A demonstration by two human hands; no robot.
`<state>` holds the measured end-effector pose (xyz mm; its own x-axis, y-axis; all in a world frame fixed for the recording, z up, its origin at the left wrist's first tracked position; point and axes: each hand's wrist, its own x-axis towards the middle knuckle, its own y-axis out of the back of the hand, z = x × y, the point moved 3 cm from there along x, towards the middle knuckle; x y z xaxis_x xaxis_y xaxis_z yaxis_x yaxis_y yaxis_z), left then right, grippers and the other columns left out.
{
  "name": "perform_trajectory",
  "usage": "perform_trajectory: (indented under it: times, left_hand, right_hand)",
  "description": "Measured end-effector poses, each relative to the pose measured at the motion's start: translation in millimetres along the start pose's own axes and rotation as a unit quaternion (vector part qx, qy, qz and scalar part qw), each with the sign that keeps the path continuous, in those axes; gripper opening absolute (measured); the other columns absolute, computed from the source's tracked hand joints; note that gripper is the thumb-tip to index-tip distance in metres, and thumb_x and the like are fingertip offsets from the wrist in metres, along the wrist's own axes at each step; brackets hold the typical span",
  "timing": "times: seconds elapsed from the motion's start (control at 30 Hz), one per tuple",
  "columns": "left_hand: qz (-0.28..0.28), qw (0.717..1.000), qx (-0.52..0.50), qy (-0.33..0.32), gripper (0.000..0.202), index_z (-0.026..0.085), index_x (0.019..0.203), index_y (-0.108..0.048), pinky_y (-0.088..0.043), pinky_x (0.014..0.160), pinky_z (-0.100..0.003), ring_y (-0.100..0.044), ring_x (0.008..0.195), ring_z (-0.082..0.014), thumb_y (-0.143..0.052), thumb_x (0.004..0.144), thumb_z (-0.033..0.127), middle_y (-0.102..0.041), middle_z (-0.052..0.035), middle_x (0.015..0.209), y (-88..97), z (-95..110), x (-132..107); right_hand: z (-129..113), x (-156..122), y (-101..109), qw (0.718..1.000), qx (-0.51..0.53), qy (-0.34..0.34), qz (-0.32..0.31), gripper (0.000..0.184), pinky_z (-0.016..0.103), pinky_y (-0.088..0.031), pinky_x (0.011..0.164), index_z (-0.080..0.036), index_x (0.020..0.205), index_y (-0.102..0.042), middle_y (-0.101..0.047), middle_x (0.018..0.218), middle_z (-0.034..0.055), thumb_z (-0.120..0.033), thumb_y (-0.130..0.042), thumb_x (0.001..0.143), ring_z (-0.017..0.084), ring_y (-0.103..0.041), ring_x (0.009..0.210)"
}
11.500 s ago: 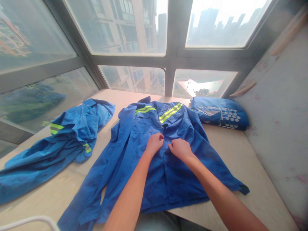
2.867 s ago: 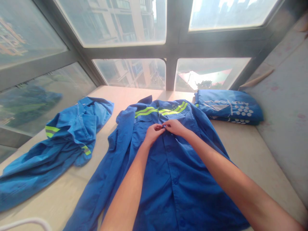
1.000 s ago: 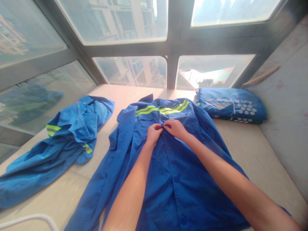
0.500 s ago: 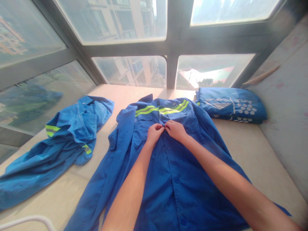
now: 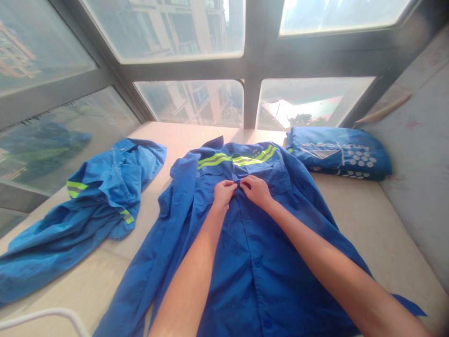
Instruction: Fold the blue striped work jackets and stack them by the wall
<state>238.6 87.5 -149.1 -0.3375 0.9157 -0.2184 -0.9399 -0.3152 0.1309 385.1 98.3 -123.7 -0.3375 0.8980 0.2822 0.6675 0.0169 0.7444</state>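
Head view: blue work shirt (image 5: 252, 281) lies flat on the worktop (image 5: 354, 220); left hand (image 5: 224, 191) and right hand (image 5: 256, 189) pinch its placket just below the reflective stripes (image 5: 214, 160); lower buttons (image 5: 257, 262) look fastened; only the top stretch seems left.

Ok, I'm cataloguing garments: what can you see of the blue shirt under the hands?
The blue shirt lies front up, spread on the pale table, collar toward the window, sleeves splayed. It looks like thin woven cloth, with yellow-green reflective stripes across the chest and blue buttons fastened down the front. The left hand and right hand pinch its placket just below the stripes.
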Motion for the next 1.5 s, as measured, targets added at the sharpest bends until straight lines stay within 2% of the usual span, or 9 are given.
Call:
perform_trajectory:
  times: [0.2, 0.4, 0.5, 0.7, 0.87, 1.07, 1.2, 1.37, 1.5]
  left_hand:
    - [0.012, 0.997, 0.048, -0.055, 0.008, 0.015, 0.079, -0.068, -0.052, 0.064, -0.024, -0.065, 0.065, -0.0139, -0.070, 0.071, 0.016, -0.070, -0.0025, 0.069, 0.1, 3, -1]
    - [0.005, 0.977, 0.161, -0.139, 0.005, 0.017, 0.083, -0.068, -0.052, 0.077, -0.026, -0.069, 0.080, -0.0164, -0.064, 0.079, 0.017, -0.073, -0.0054, 0.084, 0.4, 20, -9]
    - [-0.009, 0.957, 0.238, -0.167, 0.007, 0.020, 0.085, -0.068, -0.051, 0.082, -0.029, -0.069, 0.082, -0.0184, -0.062, 0.082, 0.018, -0.074, -0.0049, 0.086, -0.3, 25, -16]
    - [-0.049, 0.909, 0.381, -0.162, 0.005, 0.023, 0.072, -0.070, -0.050, 0.078, -0.035, -0.069, 0.078, -0.0261, -0.067, 0.074, 0.019, -0.073, -0.0064, 0.074, 5.1, 30, -21]
    - [-0.027, 0.891, 0.417, -0.179, 0.016, 0.023, 0.083, -0.074, -0.050, 0.081, -0.035, -0.069, 0.086, -0.0258, -0.059, 0.079, 0.017, -0.076, -0.0068, 0.087, 16.0, 60, 4]
    - [-0.009, 0.870, 0.427, -0.248, 0.030, 0.020, 0.101, -0.073, -0.049, 0.091, -0.030, -0.067, 0.097, -0.0204, -0.052, 0.083, 0.009, -0.075, -0.0072, 0.104, 2.0, 82, 59]
    - [-0.035, 0.862, 0.449, -0.232, 0.021, 0.020, 0.092, -0.075, -0.050, 0.086, -0.031, -0.068, 0.092, -0.0235, -0.061, 0.078, 0.013, -0.075, -0.0088, 0.094, -10.1, 72, 84]
    - [-0.061, 0.854, 0.472, -0.209, 0.012, 0.022, 0.071, -0.072, -0.050, 0.081, -0.030, -0.068, 0.086, -0.0251, -0.066, 0.070, 0.011, -0.073, -0.0083, 0.079, -14.4, 57, 92]
    - [-0.060, 0.859, 0.471, -0.190, 0.015, 0.022, 0.073, -0.072, -0.049, 0.081, -0.030, -0.068, 0.088, -0.0256, -0.065, 0.069, 0.009, -0.073, -0.0092, 0.080, -15.8, 52, 93]
  right_hand:
    - [6, 7, -3, 0.998, 0.050, -0.019, -0.019, 0.014, 0.027, -0.044, 0.075, -0.019, 0.084, -0.069, -0.069, 0.086, 0.0042, -0.029, -0.060, 0.089, 0.016, -0.060, 0.078]
    - [13, 17, -4, 0.975, 0.156, -0.137, -0.078, 0.027, 0.023, -0.042, 0.064, -0.016, 0.078, -0.068, -0.067, 0.072, 0.0015, -0.037, -0.055, 0.090, 0.014, -0.059, 0.067]
    - [15, 16, -5, 0.967, 0.133, -0.178, -0.126, 0.037, 0.022, -0.039, 0.056, -0.015, 0.079, -0.069, -0.065, 0.066, 0.0014, -0.040, -0.046, 0.094, 0.013, -0.056, 0.059]
    - [11, 22, 9, 0.972, 0.024, -0.164, -0.164, 0.027, 0.026, -0.040, 0.066, -0.018, 0.060, -0.067, -0.067, 0.068, 0.0055, -0.035, -0.067, 0.082, 0.019, -0.061, 0.071]
    - [-8, 58, 30, 0.981, -0.112, -0.130, -0.086, 0.032, 0.027, -0.044, 0.074, -0.020, 0.085, -0.073, -0.073, 0.091, 0.0098, -0.039, -0.049, 0.094, 0.022, -0.065, 0.087]
    - [-11, 105, 11, 0.980, -0.105, -0.156, -0.066, 0.031, 0.031, -0.047, 0.083, -0.019, 0.107, -0.072, -0.072, 0.111, 0.0135, -0.037, -0.052, 0.091, 0.026, -0.066, 0.101]
    - [7, 112, -5, 0.972, -0.080, -0.189, -0.114, 0.025, 0.030, -0.047, 0.077, -0.018, 0.092, -0.077, -0.075, 0.095, 0.0142, -0.033, -0.060, 0.083, 0.026, -0.068, 0.091]
    - [26, 105, -6, 0.975, -0.071, -0.185, -0.105, 0.020, 0.025, -0.043, 0.068, -0.018, 0.078, -0.078, -0.075, 0.082, 0.0094, -0.026, -0.059, 0.078, 0.022, -0.067, 0.080]
    - [26, 104, -8, 0.976, -0.054, -0.179, -0.112, 0.031, 0.024, -0.041, 0.063, -0.019, 0.074, -0.076, -0.072, 0.074, 0.0066, -0.038, -0.054, 0.084, 0.019, -0.065, 0.073]
